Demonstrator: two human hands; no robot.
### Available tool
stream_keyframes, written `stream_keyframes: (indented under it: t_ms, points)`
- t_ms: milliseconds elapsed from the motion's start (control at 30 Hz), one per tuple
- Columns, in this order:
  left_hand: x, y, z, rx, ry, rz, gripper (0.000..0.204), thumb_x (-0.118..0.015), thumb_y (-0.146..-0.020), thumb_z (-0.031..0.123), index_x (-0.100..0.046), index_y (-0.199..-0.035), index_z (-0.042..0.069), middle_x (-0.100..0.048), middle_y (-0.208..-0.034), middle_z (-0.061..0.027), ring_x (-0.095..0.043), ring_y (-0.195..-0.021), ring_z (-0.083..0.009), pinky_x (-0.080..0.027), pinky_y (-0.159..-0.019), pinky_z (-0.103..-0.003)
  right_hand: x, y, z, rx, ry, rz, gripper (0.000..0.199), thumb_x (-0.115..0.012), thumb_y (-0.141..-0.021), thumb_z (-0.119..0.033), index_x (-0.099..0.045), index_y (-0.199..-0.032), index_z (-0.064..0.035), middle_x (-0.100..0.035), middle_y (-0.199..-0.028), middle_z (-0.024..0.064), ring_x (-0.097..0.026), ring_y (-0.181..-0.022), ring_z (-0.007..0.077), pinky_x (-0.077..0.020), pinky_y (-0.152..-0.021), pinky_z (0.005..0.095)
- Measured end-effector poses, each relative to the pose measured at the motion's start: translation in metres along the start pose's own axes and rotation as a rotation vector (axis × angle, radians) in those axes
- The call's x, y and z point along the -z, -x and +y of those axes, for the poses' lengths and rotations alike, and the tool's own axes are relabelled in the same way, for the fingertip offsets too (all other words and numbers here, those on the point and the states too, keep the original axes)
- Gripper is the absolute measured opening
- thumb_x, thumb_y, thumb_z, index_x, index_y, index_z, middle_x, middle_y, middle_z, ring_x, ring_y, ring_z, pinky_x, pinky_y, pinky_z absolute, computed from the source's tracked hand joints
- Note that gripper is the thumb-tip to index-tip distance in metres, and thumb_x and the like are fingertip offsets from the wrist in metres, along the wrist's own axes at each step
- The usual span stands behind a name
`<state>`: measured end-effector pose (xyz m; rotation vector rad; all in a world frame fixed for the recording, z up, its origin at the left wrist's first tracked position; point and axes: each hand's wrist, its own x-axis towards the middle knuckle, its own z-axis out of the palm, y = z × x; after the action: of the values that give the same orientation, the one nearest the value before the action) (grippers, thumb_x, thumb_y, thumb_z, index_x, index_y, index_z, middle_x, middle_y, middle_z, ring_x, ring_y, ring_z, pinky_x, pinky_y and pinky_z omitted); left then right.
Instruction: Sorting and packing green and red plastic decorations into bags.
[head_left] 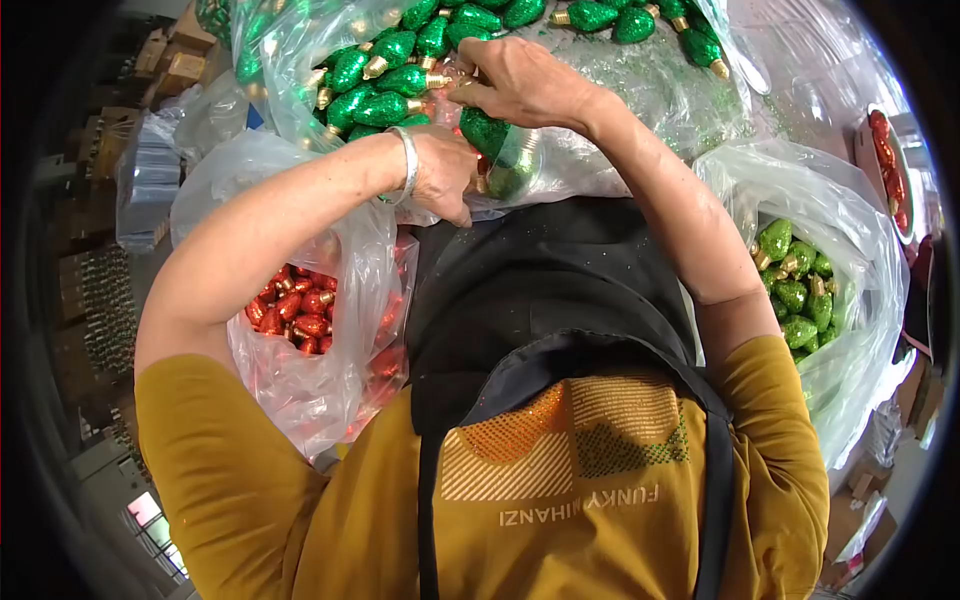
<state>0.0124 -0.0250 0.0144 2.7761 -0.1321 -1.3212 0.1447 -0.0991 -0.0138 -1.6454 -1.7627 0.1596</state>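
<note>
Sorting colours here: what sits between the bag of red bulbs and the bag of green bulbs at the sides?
In the head view, the person's dark apron fills the stretch between the red bag and the green bag.

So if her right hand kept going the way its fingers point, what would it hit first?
The right hand points toward the picture's left, so it would probably first meet the pile of green glittery bulbs in the clear bag. They look almost touching already, though depth is hard to judge.

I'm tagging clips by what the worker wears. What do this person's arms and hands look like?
Both arms are bare below short mustard-yellow sleeves. The left hand has a silver bangle at the wrist. The right hand wears no glove, and no ring or watch shows.
</note>
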Motion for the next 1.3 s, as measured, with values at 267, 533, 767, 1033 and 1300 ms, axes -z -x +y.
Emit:
stream_keyframes:
  t_ms: [267, 533, 767, 1033, 1300]
  points:
    - [-0.010, 0.002, -0.006, -0.031, 0.059, 0.128, 0.040, -0.065, -0.074, 0.038, -0.067, -0.085, 0.001, -0.066, -0.081, -0.0168, -0.063, -0.082, -0.0321, -0.049, -0.075, -0.041, -0.005, 0.006, -0.001, -0.131, -0.115, 0.034, 0.037, -0.062, -0.085, -0.032, -0.055, -0.096, 0.0031, -0.063, -0.077, 0.0195, -0.063, -0.070, 0.0302, -0.0474, -0.065, 0.0393]
    - [-0.038, 0.003, 0.011, -0.174, -0.039, 0.398, 0.032, -0.068, -0.072, 0.031, -0.064, -0.084, 0.001, -0.064, -0.081, -0.0143, -0.062, -0.085, -0.0336, -0.048, -0.077, -0.043, -0.013, 0.010, -0.015, -0.184, -0.443, 0.179, 0.029, -0.060, -0.088, -0.025, -0.059, -0.102, 0.0010, -0.065, -0.085, 0.0051, -0.060, -0.077, 0.0122, -0.0485, -0.069, 0.0291]
    - [-0.053, 0.070, 0.008, -0.210, 0.294, 0.802, 0.027, -0.067, -0.076, 0.024, -0.062, -0.088, 0.000, -0.063, -0.095, -0.0166, -0.059, -0.092, -0.0357, -0.047, -0.081, -0.044, -0.002, 0.024, 0.033, -0.166, -0.339, 0.503, 0.030, -0.051, -0.080, 0.006, -0.063, -0.105, -0.0030, -0.065, -0.102, 0.0092, -0.060, -0.093, 0.0216, -0.0461, -0.084, 0.0301]
    - [-0.365, 0.190, -0.070, 1.289, 0.807, 0.824, 0.020, -0.063, -0.077, 0.010, -0.063, -0.095, 0.000, -0.062, -0.101, -0.0216, -0.061, -0.089, -0.0328, -0.047, -0.080, -0.035, 0.050, 0.114, 0.107, -0.633, -1.411, 0.611, 0.028, -0.054, -0.089, -0.014, -0.056, -0.112, 0.0021, -0.063, -0.101, 0.0108, -0.061, -0.093, 0.0213, -0.0495, -0.084, 0.0354]
    - [-0.478, 0.089, -0.090, 0.600, 0.457, 0.481, 0.036, -0.061, -0.071, 0.008, -0.059, -0.107, 0.003, -0.060, -0.102, -0.0175, -0.051, -0.102, -0.0366, -0.043, -0.089, -0.042, 0.007, 0.060, 0.023, -0.632, -1.128, 0.554, 0.027, -0.053, -0.087, -0.014, -0.060, -0.106, 0.0040, -0.064, -0.090, 0.0104, -0.060, -0.082, 0.0168, -0.0477, -0.074, 0.0281]
